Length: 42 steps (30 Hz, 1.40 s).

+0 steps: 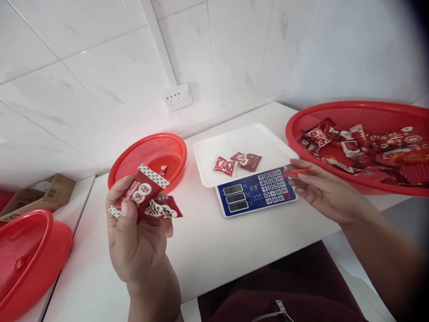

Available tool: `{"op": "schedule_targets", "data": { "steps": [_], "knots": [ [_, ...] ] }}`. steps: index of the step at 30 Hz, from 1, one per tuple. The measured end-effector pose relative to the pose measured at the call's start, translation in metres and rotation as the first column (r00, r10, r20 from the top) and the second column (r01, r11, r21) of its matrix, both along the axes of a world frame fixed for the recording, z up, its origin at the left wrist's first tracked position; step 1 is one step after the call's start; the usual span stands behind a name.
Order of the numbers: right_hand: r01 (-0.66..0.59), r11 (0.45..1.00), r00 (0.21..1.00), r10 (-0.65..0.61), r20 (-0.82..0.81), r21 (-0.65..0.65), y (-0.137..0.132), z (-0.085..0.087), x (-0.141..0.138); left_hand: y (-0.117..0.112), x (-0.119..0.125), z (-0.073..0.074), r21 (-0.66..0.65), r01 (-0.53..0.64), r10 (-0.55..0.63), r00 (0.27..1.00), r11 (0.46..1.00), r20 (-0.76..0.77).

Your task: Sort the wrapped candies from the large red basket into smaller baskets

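Observation:
My left hand [139,232] is raised at the left of the scale, its fingers closed on red snack packets [147,192] with white lettering. One packet has a dotted edge, and another lies partly behind it. Over the keypad's right side, my right hand [315,188] pinches a thin red packet [295,172] seen nearly edge-on. The digital scale [258,192] has a blue panel and a white weighing tray [214,145]. Several red packets [224,166] lie on that tray; its displays are too faint to read surely.
A large red basket [335,106] of assorted red packets stands at the right. Behind my left hand sits a smaller red basket [181,152] with a small packet inside. Another red basket [43,268] and a cardboard box [60,192] are at the left. A wall socket [178,96] is behind.

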State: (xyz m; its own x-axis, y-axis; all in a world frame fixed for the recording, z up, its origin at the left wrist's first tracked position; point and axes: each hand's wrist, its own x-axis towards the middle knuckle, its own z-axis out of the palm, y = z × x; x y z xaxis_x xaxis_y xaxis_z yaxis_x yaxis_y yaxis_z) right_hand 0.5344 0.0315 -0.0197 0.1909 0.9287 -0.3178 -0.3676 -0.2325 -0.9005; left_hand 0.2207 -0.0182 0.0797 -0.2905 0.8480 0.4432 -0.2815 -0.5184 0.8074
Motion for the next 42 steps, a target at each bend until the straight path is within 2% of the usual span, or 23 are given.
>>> {"op": "schedule_targets", "data": {
  "steps": [2, 5, 7, 10, 13, 17, 20, 22, 25, 27, 29, 30, 31, 33, 35, 38, 42],
  "knots": [
    [-0.025, 0.999, 1.0, 0.026, 0.017, -0.044, -0.011, -0.009, 0.009, -0.008, 0.001, -0.009, -0.063, 0.058, -0.062, 0.996, 0.996, -0.067],
    [-0.052, 0.996, 0.998, 0.054, 0.022, -0.067, -0.021, -0.021, 0.016, -0.02, 0.006, -0.036, -0.226, 0.155, -0.186, 0.975, 0.962, -0.121],
    [-0.06, 0.997, 0.997, 0.061, 0.042, -0.046, -0.023, -0.027, 0.018, -0.028, 0.014, -0.061, -0.355, 0.218, -0.279, 0.951, 0.909, -0.131],
    [-0.079, 0.997, 0.989, 0.075, 0.126, 0.025, -0.021, -0.034, 0.017, -0.038, 0.031, -0.097, -0.556, 0.263, -0.386, 0.916, 0.788, -0.113],
    [-0.089, 0.99, 0.965, 0.058, 0.255, 0.114, -0.012, -0.033, 0.012, -0.04, 0.05, -0.117, -0.657, 0.276, -0.421, 0.905, 0.701, -0.068],
    [-0.083, 0.972, 0.94, 0.002, 0.342, 0.222, 0.012, -0.022, -0.002, -0.036, 0.065, -0.119, -0.702, 0.307, -0.494, 0.867, 0.642, -0.073],
    [-0.157, 0.941, 0.91, 0.02, 0.414, 0.299, 0.03, -0.012, -0.014, -0.032, 0.07, -0.114, -0.709, 0.312, -0.528, 0.843, 0.633, -0.1],
    [-0.254, 0.919, 0.852, 0.067, 0.519, 0.3, 0.033, -0.007, -0.019, -0.03, 0.072, -0.112, -0.71, 0.319, -0.548, 0.829, 0.627, -0.112],
    [-0.41, 0.886, 0.728, 0.175, 0.663, 0.217, 0.021, -0.004, -0.019, -0.03, 0.076, -0.115, -0.725, 0.318, -0.567, 0.815, 0.611, -0.12],
    [-0.576, 0.812, 0.642, 0.375, 0.668, 0.098, 0.006, -0.004, -0.017, -0.029, 0.078, -0.118, -0.733, 0.299, -0.562, 0.816, 0.611, -0.135],
    [-0.745, 0.666, 0.515, 0.597, 0.615, -0.023, -0.009, -0.004, -0.017, -0.028, 0.08, -0.122, -0.736, 0.26, -0.551, 0.815, 0.625, -0.18],
    [-0.801, 0.596, 0.453, 0.667, 0.592, -0.06, -0.016, -0.004, -0.018, -0.027, 0.082, -0.123, -0.736, 0.238, -0.547, 0.811, 0.634, -0.208],
    [-0.836, 0.542, 0.401, 0.709, 0.58, -0.084, -0.022, -0.003, -0.019, -0.026, 0.083, -0.124, -0.734, 0.223, -0.546, 0.804, 0.642, -0.234],
    [-0.862, 0.497, 0.357, 0.73, 0.583, -0.094, -0.029, -0.003, -0.023, -0.023, 0.086, -0.124, -0.729, 0.217, -0.557, 0.788, 0.65, -0.262],
    [-0.853, 0.514, 0.369, 0.719, 0.588, -0.094, -0.033, -0.003, -0.025, -0.02, 0.089, -0.125, -0.727, 0.24, -0.575, 0.779, 0.644, -0.252],
    [-0.811, 0.574, 0.413, 0.699, 0.584, -0.113, -0.033, -0.008, -0.02, -0.017, 0.092, -0.127, -0.724, 0.306, -0.607, 0.771, 0.618, -0.193],
    [-0.719, 0.691, 0.525, 0.609, 0.594, -0.072, -0.028, -0.015, -0.005, -0.019, 0.092, -0.134, -0.74, 0.409, -0.668, 0.74, 0.534, -0.073]
  ]
}}
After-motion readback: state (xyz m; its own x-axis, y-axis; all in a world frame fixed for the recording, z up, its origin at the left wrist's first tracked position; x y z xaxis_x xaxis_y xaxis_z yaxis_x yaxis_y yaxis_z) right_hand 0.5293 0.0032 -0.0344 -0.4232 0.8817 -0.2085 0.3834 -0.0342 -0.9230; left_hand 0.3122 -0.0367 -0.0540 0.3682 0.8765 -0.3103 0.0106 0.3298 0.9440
